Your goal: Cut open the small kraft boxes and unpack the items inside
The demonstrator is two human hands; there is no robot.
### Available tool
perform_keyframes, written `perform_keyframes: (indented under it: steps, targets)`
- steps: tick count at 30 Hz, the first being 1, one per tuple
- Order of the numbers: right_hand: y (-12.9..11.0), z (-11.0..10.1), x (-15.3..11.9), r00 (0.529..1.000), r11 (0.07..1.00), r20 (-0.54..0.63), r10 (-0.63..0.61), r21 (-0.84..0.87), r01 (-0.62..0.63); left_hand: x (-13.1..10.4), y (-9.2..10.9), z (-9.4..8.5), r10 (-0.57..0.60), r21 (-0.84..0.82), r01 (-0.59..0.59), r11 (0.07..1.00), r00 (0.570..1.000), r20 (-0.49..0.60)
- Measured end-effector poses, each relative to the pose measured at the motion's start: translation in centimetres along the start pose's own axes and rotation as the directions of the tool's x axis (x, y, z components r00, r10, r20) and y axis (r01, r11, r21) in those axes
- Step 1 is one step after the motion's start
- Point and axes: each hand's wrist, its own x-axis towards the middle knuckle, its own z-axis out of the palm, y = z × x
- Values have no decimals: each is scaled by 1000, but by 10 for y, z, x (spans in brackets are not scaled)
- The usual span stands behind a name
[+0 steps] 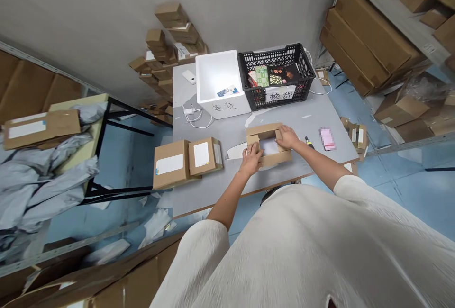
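Note:
An opened cardboard box (275, 158) lies on the grey table in front of me, its flaps raised and something pale inside that I cannot make out. My left hand (251, 157) grips the box at its left end, fingers curled over the cardboard. At the opposite end, my right hand (287, 137) has its fingers closed on the right flap. A flat white piece (236, 150) sticks out to the left of the box. Close to my right forearm lies a yellow-and-black tool (309, 142), probably a cutter, with a blurred pink item (327, 138) beyond it.
Two closed cartons with white labels (171, 165) (205, 155) stand at the table's left. Behind are a white foam box (216, 85) and a black crate (277, 95) holding books. A white cable (199, 121) lies nearby. Parcels fill the left side table (103, 102); cartons stand around.

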Motion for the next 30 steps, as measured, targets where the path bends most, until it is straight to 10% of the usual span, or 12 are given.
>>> perform_keyframes:
  steps: [8, 17, 30]
  targets:
    - [-23, -8, -9, 996, 975, 60, 73, -215, -58, -12, 2, -11, -8, 61, 10, 998, 999, -42]
    - [-23, -2, -7, 992, 957, 58, 113, -276, -93, -39, -6, -16, -292, 58, 312, 948, 929, -228]
    - [-22, -8, -9, 994, 960, 60, 96, -268, -77, 43, -45, -42, -87, 37, 80, 996, 951, 296]
